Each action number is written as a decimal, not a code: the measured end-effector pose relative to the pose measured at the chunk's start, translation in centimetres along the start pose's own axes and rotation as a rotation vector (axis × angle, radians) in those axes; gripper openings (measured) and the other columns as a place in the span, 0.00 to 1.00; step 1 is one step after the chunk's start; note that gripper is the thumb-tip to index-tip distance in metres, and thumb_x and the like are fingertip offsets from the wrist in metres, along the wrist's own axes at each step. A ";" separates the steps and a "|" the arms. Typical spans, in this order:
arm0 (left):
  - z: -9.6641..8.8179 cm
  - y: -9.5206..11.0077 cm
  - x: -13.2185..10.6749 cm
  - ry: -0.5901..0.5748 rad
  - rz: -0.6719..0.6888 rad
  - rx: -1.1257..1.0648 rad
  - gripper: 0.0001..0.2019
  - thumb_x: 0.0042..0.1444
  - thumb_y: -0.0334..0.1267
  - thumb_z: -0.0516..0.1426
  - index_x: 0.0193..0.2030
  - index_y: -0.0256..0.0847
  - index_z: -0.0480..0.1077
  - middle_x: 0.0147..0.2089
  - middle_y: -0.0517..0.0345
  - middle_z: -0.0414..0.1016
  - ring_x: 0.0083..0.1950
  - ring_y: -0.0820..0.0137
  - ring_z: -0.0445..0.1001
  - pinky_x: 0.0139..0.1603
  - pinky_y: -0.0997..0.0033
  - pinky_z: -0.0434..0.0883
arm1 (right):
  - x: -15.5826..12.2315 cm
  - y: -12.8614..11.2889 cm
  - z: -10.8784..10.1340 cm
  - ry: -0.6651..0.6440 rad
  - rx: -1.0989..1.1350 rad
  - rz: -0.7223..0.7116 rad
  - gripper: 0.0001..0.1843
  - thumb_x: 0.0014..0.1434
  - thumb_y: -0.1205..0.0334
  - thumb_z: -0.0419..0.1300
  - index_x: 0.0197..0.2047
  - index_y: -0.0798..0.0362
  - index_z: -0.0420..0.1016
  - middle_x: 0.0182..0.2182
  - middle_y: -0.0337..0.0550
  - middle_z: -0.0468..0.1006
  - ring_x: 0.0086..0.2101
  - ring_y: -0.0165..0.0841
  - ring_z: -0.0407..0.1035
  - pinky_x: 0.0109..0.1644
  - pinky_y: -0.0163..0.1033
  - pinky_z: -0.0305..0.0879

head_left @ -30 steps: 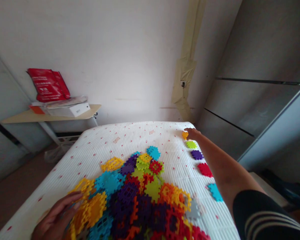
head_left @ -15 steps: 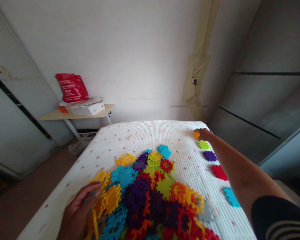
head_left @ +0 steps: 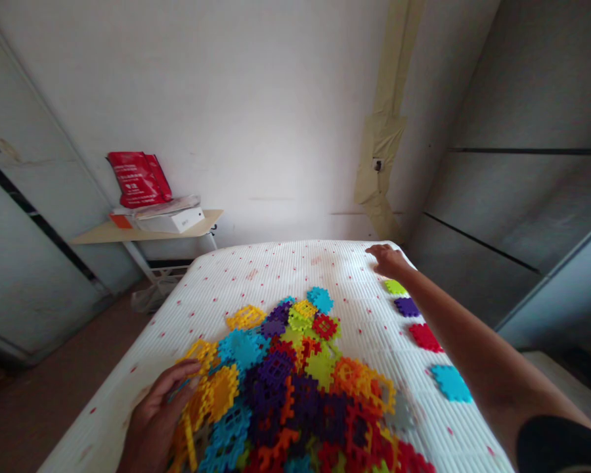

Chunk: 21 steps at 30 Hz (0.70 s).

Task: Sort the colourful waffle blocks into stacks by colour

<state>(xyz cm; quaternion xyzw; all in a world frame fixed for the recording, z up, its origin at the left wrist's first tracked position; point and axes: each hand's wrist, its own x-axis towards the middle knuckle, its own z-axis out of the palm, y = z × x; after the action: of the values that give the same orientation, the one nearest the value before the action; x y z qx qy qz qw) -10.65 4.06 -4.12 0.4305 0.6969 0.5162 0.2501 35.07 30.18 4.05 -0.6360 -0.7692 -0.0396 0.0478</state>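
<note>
A heap of notched plastic building tiles in yellow, blue, purple, red, green and orange (head_left: 320,368) covers the near middle of the white bedding. At its left edge, my left hand (head_left: 160,401) rests with thumb and fingers apart, fingertips against the yellow tiles (head_left: 201,358). My right hand (head_left: 388,259) is stretched to the far right corner, fingers extended and no tile visible in them. Just nearer than it, single tiles lie in a row along the right edge: green (head_left: 394,287), purple (head_left: 406,307), red (head_left: 425,337) and blue (head_left: 452,383).
The white dotted bedding (head_left: 256,269) ends at a wall. Left of it stands a small table (head_left: 93,232) with a white box (head_left: 175,220) and a red bag (head_left: 138,180). A grey cabinet (head_left: 526,210) borders the right side.
My right hand has moved slightly left and up, with its fingers extended; the orange-yellow tile seen at its fingertips no longer shows. My left hand stays at the heap. The view has shifted slightly.
</note>
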 end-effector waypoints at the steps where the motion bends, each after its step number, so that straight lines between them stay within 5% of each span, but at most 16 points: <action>1: 0.1 0.0 0.0 -0.003 0.009 -0.006 0.19 0.41 0.53 0.61 0.36 0.43 0.75 0.45 0.57 0.77 0.53 0.57 0.71 0.57 0.62 0.65 | -0.7 -1.3 -0.2 0.012 0.023 -0.030 0.29 0.52 0.71 0.55 0.57 0.49 0.63 0.57 0.46 0.65 0.55 0.42 0.58 0.52 0.45 0.59; 5: 0.3 0.7 -0.1 0.002 0.005 -0.031 0.19 0.39 0.53 0.61 0.35 0.43 0.75 0.43 0.56 0.78 0.52 0.56 0.71 0.57 0.61 0.64 | -3.9 -7.3 0.9 -0.015 0.121 -0.125 0.20 0.55 0.61 0.57 0.53 0.49 0.68 0.46 0.43 0.75 0.43 0.35 0.70 0.45 0.36 0.64; 10: 0.3 1.4 -0.2 -0.006 -0.025 -0.040 0.20 0.37 0.54 0.61 0.35 0.43 0.75 0.42 0.56 0.78 0.52 0.54 0.71 0.59 0.59 0.62 | -6.2 -13.2 3.2 -0.057 0.137 -0.133 0.24 0.51 0.52 0.61 0.51 0.49 0.68 0.43 0.45 0.76 0.41 0.37 0.72 0.41 0.38 0.66; 16: 0.2 0.9 0.2 -0.054 -0.051 -0.020 0.20 0.38 0.54 0.60 0.36 0.45 0.74 0.43 0.58 0.78 0.53 0.53 0.71 0.60 0.56 0.61 | -6.0 -15.2 3.5 -0.092 0.085 -0.070 0.26 0.48 0.49 0.62 0.49 0.52 0.68 0.45 0.53 0.74 0.45 0.44 0.70 0.41 0.45 0.68; 21: 0.4 -1.6 1.1 -0.047 -0.029 -0.001 0.18 0.40 0.55 0.59 0.36 0.49 0.74 0.44 0.63 0.78 0.53 0.53 0.71 0.59 0.57 0.64 | -5.9 -15.2 2.9 -0.137 0.108 -0.072 0.26 0.46 0.53 0.65 0.48 0.53 0.69 0.45 0.53 0.75 0.44 0.45 0.71 0.42 0.44 0.68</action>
<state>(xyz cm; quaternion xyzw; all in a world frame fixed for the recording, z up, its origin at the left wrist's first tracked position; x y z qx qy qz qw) -11.42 5.03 -5.62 0.4323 0.6967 0.5026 0.2741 21.16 21.91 0.45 -0.6056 -0.7940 0.0441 0.0279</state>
